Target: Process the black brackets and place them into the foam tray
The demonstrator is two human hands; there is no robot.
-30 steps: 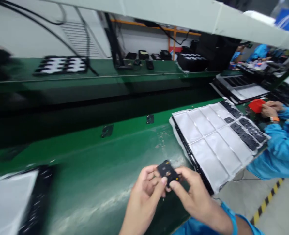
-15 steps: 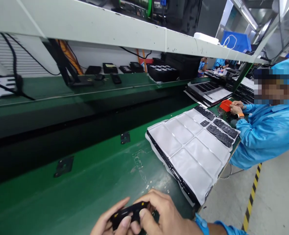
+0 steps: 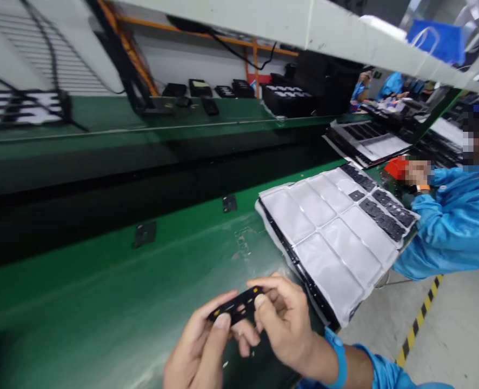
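Observation:
A small flat black part (image 3: 236, 306) with holes and yellow spots is held between both hands over the near edge of the green bench (image 3: 101, 302). My left hand (image 3: 201, 346) grips its left end with thumb and fingers. My right hand (image 3: 283, 321) pinches its right end, thumb on top. A blue sleeve covers my right forearm.
A black tray stack (image 3: 337, 237) topped with white foam sheets and rows of black parts lies to the right. A co-worker in blue (image 3: 450, 227) sits beyond it beside a red object (image 3: 396, 166). Two black plates (image 3: 144, 233) lie on the bench. A dark conveyor channel and back shelf run behind.
The view swung and tilted. The black part was turned in my hands from face-up to edge-on and stays gripped by both hands.

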